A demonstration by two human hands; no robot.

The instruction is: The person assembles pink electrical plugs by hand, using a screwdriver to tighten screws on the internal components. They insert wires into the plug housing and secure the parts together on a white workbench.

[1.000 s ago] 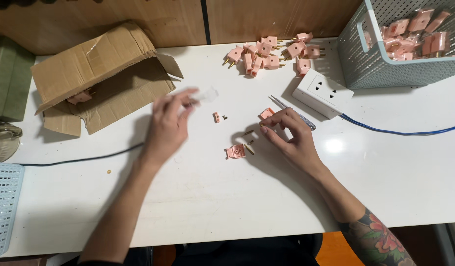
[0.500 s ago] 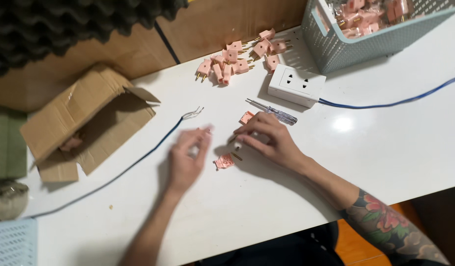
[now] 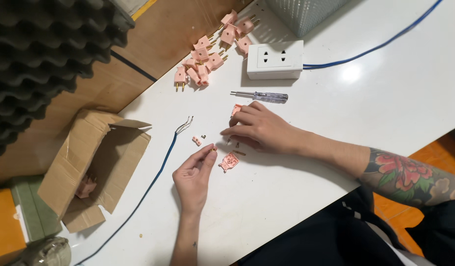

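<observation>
Left hand [image 3: 194,173]: lay on the bench [image 3: 306,197], fingertips pinched on a tiny brass part [image 3: 213,148]; half a second before it was nearer the wire end.
Right hand [image 3: 259,129]: rested palm-down, fingers curled over small parts, a pink piece [image 3: 236,109] showing at its fingertips; what it gripped could not be told.
Plug half [image 3: 229,161]: lay open between the hands, just beside the left thumb.
Small clip [image 3: 196,141]: near the bared wire [image 3: 184,125].
Screwdriver [image 3: 260,96]: behind the right hand, before the socket [image 3: 275,60].
Plugs [image 3: 208,59]: heaped at the bench's far edge.
Box [image 3: 92,165]: open, far left.
View: had swung left since the earlier frame; the bench sat tilted.
</observation>
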